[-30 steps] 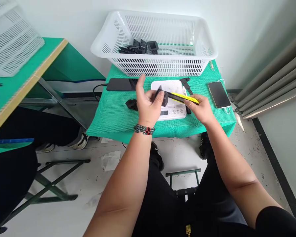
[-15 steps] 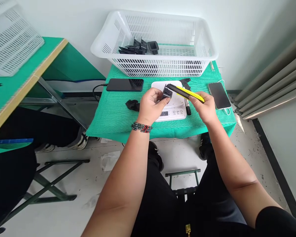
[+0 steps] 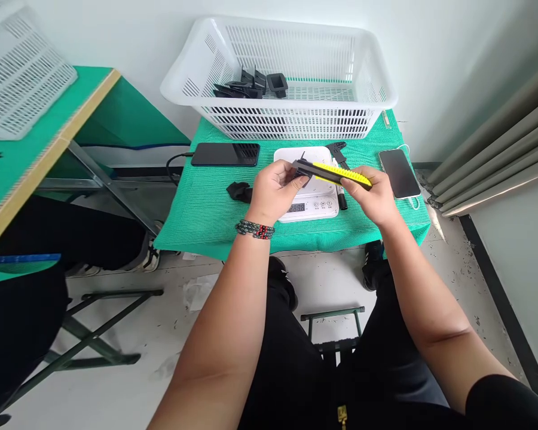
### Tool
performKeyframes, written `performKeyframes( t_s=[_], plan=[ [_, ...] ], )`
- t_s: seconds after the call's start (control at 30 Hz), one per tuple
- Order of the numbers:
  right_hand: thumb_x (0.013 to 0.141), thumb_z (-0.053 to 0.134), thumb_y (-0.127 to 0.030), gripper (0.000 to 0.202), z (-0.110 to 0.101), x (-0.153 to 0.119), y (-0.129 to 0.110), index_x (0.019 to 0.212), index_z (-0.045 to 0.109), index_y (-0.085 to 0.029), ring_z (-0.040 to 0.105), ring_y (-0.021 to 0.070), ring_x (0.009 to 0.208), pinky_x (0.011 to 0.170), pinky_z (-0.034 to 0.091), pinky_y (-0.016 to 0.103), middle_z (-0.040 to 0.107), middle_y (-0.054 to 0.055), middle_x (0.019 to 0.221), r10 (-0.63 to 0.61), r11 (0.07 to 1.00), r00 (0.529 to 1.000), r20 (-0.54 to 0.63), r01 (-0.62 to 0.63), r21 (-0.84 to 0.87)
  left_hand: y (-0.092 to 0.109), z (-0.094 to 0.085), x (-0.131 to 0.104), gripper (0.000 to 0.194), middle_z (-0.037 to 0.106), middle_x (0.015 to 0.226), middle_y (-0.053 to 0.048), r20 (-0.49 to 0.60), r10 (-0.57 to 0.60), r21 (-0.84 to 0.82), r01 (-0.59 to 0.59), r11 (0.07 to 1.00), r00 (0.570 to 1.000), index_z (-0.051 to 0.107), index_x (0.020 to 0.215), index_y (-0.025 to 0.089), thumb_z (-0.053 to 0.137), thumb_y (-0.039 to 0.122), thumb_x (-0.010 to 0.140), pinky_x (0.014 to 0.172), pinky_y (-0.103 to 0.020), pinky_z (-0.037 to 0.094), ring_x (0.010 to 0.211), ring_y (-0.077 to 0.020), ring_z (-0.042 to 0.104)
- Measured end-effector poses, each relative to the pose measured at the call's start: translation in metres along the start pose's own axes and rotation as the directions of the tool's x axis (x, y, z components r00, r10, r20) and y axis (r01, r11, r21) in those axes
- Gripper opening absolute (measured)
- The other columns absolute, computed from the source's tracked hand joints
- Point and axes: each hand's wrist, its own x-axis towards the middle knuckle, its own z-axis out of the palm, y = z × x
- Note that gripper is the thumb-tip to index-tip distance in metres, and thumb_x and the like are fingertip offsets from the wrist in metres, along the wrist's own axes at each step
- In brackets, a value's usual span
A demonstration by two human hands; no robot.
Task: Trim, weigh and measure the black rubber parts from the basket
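Observation:
Over the white digital scale point(image 3: 319, 207), my left hand point(image 3: 273, 190) pinches a small black plastic part point(image 3: 301, 180), mostly covered by the fingers. My right hand point(image 3: 371, 194) is closed round the yellow end of a utility knife point(image 3: 336, 173). Its dark front end points left and overlaps the black part; whether a blade touches it I cannot tell. A black marker point(image 3: 342, 199) lies at the scale's right edge. Behind the knife rests another flat black piece point(image 3: 338, 153). Left of my left hand is a crumpled black item point(image 3: 239, 191).
A white plastic basket point(image 3: 291, 110) holding several black parts stands at the back of the green-covered table point(image 3: 197, 209). A dark phone point(image 3: 226, 154) lies at the left, a charging phone point(image 3: 399, 173) at the right. Someone's leg point(image 3: 85, 230) shows beside the neighbouring table point(image 3: 94, 77).
The knife's front end has dropped and moved left onto the black part, and the knife is now closer to level. My left hand has barely moved.

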Motion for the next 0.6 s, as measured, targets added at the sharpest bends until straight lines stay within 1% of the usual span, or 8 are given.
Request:
performKeyframes(
  t_s=[0.1,0.17,0.3,0.33,0.43,0.47,0.57,0.6],
  plan=[
    [0.081,0.077,-0.067,0.047,0.001,0.002,0.001,0.078,0.065,-0.021,0.047,0.0147,0.066,0.060,0.039,0.029,0.055,-0.001,0.068,-0.020,0.994,0.994,-0.105,0.008,-0.109,0.002,-0.001,0.001,0.031,0.066,0.076,-0.001,0.007,-0.006,0.039,0.006,0.999,1.000,0.061,0.081,0.021,0.086,0.039,0.077,0.065,-0.030,0.053,0.072,-0.0171,0.063],
    [0.082,0.076,-0.066,0.046,0.001,0.004,0.003,0.080,0.065,-0.021,0.047,0.0150,0.066,0.061,0.038,0.030,0.055,-0.001,0.068,-0.012,0.992,0.985,-0.172,-0.009,-0.122,0.003,-0.002,0.001,0.030,0.066,0.074,-0.001,0.012,-0.001,0.053,0.001,0.999,1.000,0.061,0.080,0.021,0.086,0.039,0.077,0.063,-0.030,0.052,0.070,-0.0171,0.062],
    [0.083,0.074,-0.068,0.048,0.001,0.005,0.006,0.081,0.066,-0.021,0.048,0.0152,0.067,0.062,0.038,0.030,0.054,0.000,0.070,0.005,0.998,0.999,-0.052,-0.008,-0.062,0.002,-0.001,0.003,0.030,0.068,0.077,-0.002,0.018,-0.007,0.014,0.007,1.000,1.000,0.063,0.080,0.020,0.085,0.040,0.077,0.064,-0.030,0.054,0.071,-0.0174,0.063],
    [0.083,0.074,-0.066,0.046,0.002,0.006,0.006,0.081,0.066,-0.021,0.048,0.0154,0.068,0.062,0.038,0.030,0.055,0.000,0.071,0.000,0.996,0.998,-0.057,-0.005,-0.083,0.002,-0.001,0.003,0.030,0.068,0.077,-0.002,0.017,-0.009,0.008,0.009,1.000,1.000,0.063,0.080,0.020,0.086,0.039,0.077,0.064,-0.030,0.054,0.071,-0.0172,0.063],
    [0.084,0.075,-0.060,0.041,0.003,0.007,0.009,0.084,0.066,-0.020,0.049,0.0160,0.070,0.064,0.039,0.030,0.057,0.000,0.073,-0.021,0.985,0.980,-0.200,-0.015,-0.173,0.000,0.000,0.004,0.029,0.067,0.075,-0.002,0.008,0.000,0.012,0.000,1.000,1.000,0.063,0.080,0.020,0.086,0.038,0.077,0.063,-0.029,0.053,0.069,-0.0164,0.063],
    [0.085,0.074,-0.060,0.041,0.003,0.008,0.010,0.084,0.066,-0.020,0.049,0.0160,0.070,0.063,0.039,0.030,0.057,0.000,0.073,-0.018,0.986,0.977,-0.210,-0.018,-0.164,0.000,0.000,0.004,0.029,0.067,0.074,-0.002,0.008,0.004,0.013,-0.004,1.000,1.000,0.064,0.080,0.020,0.086,0.038,0.077,0.062,-0.029,0.053,0.069,-0.0164,0.063],
    [0.085,0.074,-0.060,0.041,0.002,0.011,0.012,0.083,0.065,-0.020,0.049,0.0151,0.066,0.060,0.037,0.029,0.055,-0.001,0.069,0.027,0.996,0.995,-0.092,-0.035,-0.086,0.002,-0.001,0.005,0.028,0.068,0.075,-0.002,0.020,-0.002,0.003,0.002,1.000,1.000,0.063,0.079,0.020,0.085,0.037,0.077,0.064,-0.030,0.054,0.070,-0.0169,0.064],
    [0.085,0.075,-0.057,0.039,0.002,0.012,0.013,0.081,0.064,-0.021,0.047,0.0145,0.064,0.059,0.036,0.029,0.054,-0.002,0.067,0.049,0.993,0.995,-0.087,-0.058,-0.102,0.003,-0.001,0.005,0.027,0.068,0.075,-0.002,0.027,-0.007,0.006,0.006,1.000,1.000,0.063,0.079,0.020,0.085,0.036,0.077,0.064,-0.030,0.055,0.070,-0.0171,0.064]
  ],
)
